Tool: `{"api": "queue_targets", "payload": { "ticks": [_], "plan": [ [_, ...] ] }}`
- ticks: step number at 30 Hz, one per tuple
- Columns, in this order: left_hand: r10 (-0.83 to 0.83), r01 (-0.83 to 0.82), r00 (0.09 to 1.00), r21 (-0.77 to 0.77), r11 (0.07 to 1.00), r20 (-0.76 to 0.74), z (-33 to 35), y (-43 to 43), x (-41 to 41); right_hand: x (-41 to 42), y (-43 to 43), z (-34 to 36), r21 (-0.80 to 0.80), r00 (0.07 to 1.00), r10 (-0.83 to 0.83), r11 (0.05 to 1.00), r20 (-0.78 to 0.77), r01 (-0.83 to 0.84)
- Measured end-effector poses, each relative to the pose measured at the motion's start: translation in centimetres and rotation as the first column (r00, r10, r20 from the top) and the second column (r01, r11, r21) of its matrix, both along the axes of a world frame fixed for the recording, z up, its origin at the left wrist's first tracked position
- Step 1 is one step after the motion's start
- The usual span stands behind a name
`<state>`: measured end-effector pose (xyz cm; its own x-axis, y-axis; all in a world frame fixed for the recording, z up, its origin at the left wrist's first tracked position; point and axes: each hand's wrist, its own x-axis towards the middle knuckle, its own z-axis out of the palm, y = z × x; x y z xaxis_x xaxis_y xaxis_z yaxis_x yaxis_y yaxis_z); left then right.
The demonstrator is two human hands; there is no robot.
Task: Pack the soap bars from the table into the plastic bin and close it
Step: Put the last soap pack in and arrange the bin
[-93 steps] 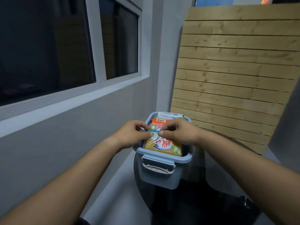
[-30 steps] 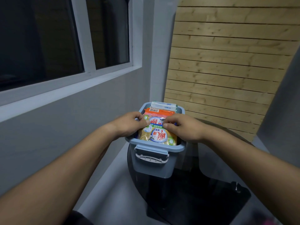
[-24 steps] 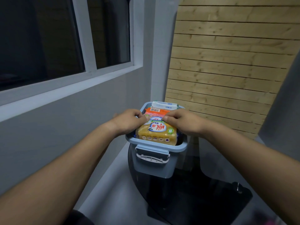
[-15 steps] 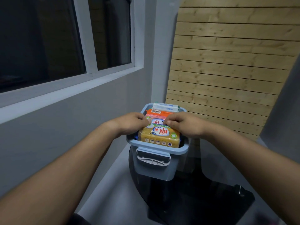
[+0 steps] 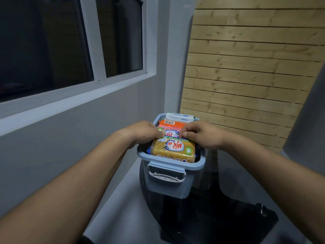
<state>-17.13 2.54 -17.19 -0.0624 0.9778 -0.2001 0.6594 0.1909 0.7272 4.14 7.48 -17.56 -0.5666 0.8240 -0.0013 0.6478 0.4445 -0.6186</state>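
Observation:
An open light-blue plastic bin (image 5: pixel 168 184) stands on a dark glass table (image 5: pixel 219 213). It is filled to the rim with wrapped soap bars. A yellow soap bar (image 5: pixel 174 150) lies nearest me, behind it a blue-and-white wrapped soap bar (image 5: pixel 171 133), then an orange soap bar (image 5: pixel 171 123) and a white soap bar (image 5: pixel 179 117) at the far end. My left hand (image 5: pixel 142 132) and my right hand (image 5: pixel 198 133) reach in from either side, fingers curled and pinching the blue-and-white bar at its edges. No lid is in view.
A grey wall with a dark window (image 5: pixel 70 41) runs along the left. A slatted wooden panel (image 5: pixel 246 67) leans behind the bin. A grey latch handle (image 5: pixel 167 175) hangs on the bin's near side. A grey surface (image 5: pixel 309 120) rises at the right.
The yellow bar has tipped from flat to a lower, more level seat at the bin's near end. Both hands stayed on the packs behind it, shifting only slightly.

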Motion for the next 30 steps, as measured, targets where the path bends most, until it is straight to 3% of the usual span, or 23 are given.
{"api": "queue_targets", "payload": {
  "ticks": [7, 12, 18, 20, 23, 30],
  "plan": [
    [-0.053, 0.052, 0.998, -0.044, 0.998, -0.031, 0.4, 0.1, -0.1, 1.1, -1.6, -1.1, 0.072, 1.0, 0.007, 0.997, 0.013, -0.008],
    [-0.082, 0.077, 0.991, -0.052, 0.996, -0.103, 0.6, 0.0, 0.1, 1.1, -2.1, -1.3, 0.001, 0.996, -0.014, 1.0, -0.092, 0.014],
    [-0.03, 0.061, 0.976, 0.141, 0.988, -0.214, 0.8, -0.3, 0.7, 1.7, -1.9, -1.7, -0.034, 0.971, -0.073, 0.997, -0.229, 0.067],
    [0.019, 0.032, 0.983, 0.277, 0.96, -0.18, 0.8, -0.4, 1.3, 2.2, -2.0, -1.6, -0.016, 0.936, -0.118, 0.993, -0.333, 0.119],
    [-0.031, 0.031, 0.999, 0.42, 0.907, -0.006, 0.9, -0.7, 3.1, 3.8, -2.5, -1.1, -0.048, 0.868, -0.185, 0.982, -0.461, 0.184],
    [-0.25, 0.095, 0.938, 0.515, 0.852, 0.24, 0.8, -3.1, 12.7, 12.9, -7.1, 0.1, -0.174, 0.757, -0.424, 0.903, -0.498, 0.392]
  ]
}}
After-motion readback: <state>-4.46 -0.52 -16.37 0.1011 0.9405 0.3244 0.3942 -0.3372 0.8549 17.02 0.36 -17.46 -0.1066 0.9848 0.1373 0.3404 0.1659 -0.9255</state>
